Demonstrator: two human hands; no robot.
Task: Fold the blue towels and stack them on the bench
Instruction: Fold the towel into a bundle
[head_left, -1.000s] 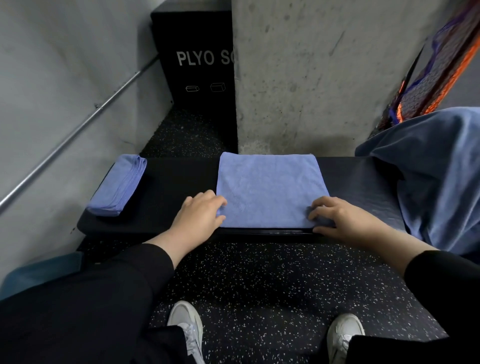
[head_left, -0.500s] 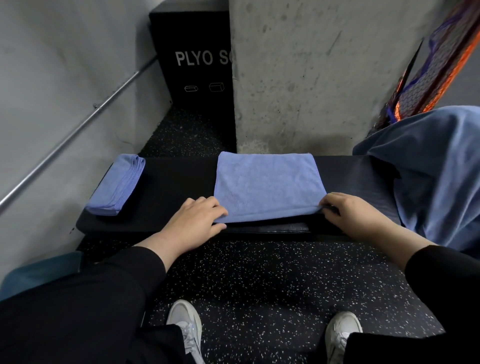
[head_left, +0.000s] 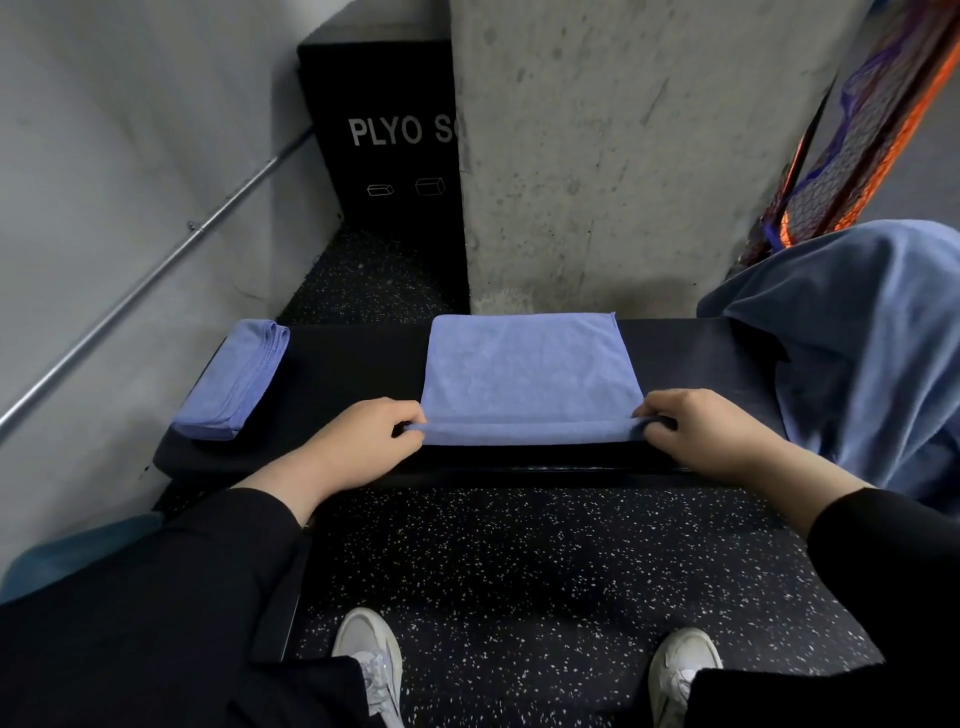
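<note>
**Near edge of the towel lifted into a roll**

We see the towel (head_left: 530, 371) lying flat across the middle of the bench (head_left: 337, 374), its near edge now raised and turned over into a low roll between the two hands. Half a second ago that edge was only starting to come off the bench, and a second ago it lay flat under the fingertips.

The left hand (head_left: 358, 441) pinches the roll's left end, fingers curled over the top and thumb tucked below. It has shifted from resting on the corner to gripping it. The right hand (head_left: 701, 434) does the same at the right end, fingers closed round the fabric. Both hands have moved a little outward and now sit at the very ends of the fold, close to the bench's near edge.

Beyond the grip, the rest of the towel reaches to the far edge of the bench, unchanged. Well to the left of the left hand, a folded stack (head_left: 234, 379) rests on the bench end, where it was before. To the right of the right hand, a loose heap of blue cloth (head_left: 862, 353) drapes over the bench's other end.
</note>
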